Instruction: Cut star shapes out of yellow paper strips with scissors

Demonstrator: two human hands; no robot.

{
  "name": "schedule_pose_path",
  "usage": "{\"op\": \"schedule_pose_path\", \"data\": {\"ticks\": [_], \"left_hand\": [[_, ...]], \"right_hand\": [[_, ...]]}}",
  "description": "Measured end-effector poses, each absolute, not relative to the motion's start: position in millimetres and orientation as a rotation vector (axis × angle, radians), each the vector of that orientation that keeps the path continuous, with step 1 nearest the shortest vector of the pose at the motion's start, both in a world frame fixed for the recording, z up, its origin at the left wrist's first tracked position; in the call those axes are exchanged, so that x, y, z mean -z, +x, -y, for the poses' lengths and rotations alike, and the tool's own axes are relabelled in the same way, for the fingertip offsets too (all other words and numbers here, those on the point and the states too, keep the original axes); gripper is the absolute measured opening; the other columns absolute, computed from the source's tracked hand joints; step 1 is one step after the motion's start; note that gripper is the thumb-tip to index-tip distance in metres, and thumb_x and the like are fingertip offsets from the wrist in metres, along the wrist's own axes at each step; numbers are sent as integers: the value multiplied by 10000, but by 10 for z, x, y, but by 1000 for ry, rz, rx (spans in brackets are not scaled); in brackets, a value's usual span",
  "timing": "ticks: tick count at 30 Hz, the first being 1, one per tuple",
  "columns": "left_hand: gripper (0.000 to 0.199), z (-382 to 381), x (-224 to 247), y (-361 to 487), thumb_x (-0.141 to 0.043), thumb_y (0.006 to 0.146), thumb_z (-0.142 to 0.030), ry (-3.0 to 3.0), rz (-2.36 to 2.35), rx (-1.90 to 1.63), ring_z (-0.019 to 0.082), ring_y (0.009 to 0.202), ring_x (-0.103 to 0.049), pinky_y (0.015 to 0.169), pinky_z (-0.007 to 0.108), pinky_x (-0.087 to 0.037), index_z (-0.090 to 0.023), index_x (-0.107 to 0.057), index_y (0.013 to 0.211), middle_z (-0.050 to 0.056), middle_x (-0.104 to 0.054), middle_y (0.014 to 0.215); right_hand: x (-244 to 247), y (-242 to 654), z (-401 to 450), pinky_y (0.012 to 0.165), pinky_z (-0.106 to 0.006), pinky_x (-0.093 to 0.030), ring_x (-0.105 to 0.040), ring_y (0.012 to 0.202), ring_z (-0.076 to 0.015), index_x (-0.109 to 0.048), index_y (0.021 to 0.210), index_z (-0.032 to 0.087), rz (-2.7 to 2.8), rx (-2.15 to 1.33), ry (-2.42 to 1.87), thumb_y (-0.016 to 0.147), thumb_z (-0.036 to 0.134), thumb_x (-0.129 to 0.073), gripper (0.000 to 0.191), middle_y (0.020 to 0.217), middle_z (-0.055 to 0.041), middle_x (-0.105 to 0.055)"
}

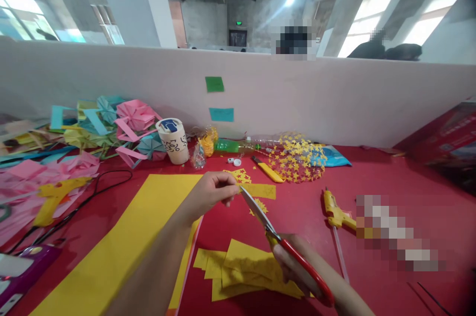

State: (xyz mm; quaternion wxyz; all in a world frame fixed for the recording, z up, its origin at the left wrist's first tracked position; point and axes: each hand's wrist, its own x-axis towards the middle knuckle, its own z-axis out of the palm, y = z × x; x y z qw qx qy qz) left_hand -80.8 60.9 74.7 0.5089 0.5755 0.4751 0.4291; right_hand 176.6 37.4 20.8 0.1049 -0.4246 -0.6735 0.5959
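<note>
My left hand (221, 188) is closed in a pinch on a bit of yellow paper (240, 189), mostly hidden by the fingers. In my right hand (292, 259) are scissors (273, 231) with red handles; their blade tips are at the left fingertips, and the blades look nearly together. Just behind the blades a yellow paper strip (265, 191) with faint drawn marks is visible; I cannot tell if it touches my left hand. Small yellow paper stars (259, 206) lie under the blades. Below, cut yellow paper pieces (243, 266) are piled, partly under my right hand.
A large yellow sheet (122, 226) lies under my left arm. Yellow glue guns stand at left (55, 197) and right (336, 214). Behind are a paper cup (173, 142), a yellow cutter knife (270, 171), a star-covered clear bottle (297, 157) and folded paper flowers (136, 115).
</note>
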Motion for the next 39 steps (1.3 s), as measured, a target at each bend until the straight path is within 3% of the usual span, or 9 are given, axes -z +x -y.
{"op": "schedule_pose_path", "data": {"ticks": [5,11,20,28,39], "left_hand": [[178,-612,-730,-723,-614,800,-236,1370,-1120,-1113,92,541,-504,564,218,-409,-154,-572,647,-35,-534,551],[213,-597,-733,-630,-596,805,-221,1384,-1119,-1173,88,540,-481,577,220,-400,-157,-538,610,-40,-510,537],[227,-606,-669,-533,-587,824,-235,1352,-1097,-1186,82,545,-492,583,211,-407,-157,-535,617,-40,-520,546],[218,-617,-666,-528,-593,817,-232,1325,-1071,-1193,81,532,-489,572,212,-407,-154,-552,619,-40,-518,537],[198,-606,-680,-547,-592,799,-208,1302,-1053,-1198,79,525,-487,555,210,-404,-150,-564,612,-35,-523,547]], "right_hand": [[-226,1730,-363,358,-197,-291,-385,348,-72,-416,703,206,1957,-1775,-1232,755,745,-472,544,520,38,-459],[-158,1714,-333,330,-197,-269,-375,333,-74,-424,746,212,1896,-1827,-1208,773,793,-362,585,544,28,-492],[114,1663,-323,441,-240,-430,-347,306,-70,-397,649,221,1811,-1808,-1080,769,824,-316,621,419,72,-402],[-4,1708,-324,343,-214,-321,-367,300,-72,-427,673,218,1790,-1870,-1146,792,783,-366,580,469,54,-458],[-25,1700,-311,400,-242,-381,-367,330,-88,-433,654,223,1756,-1862,-1210,742,801,-412,585,458,44,-451]]}}
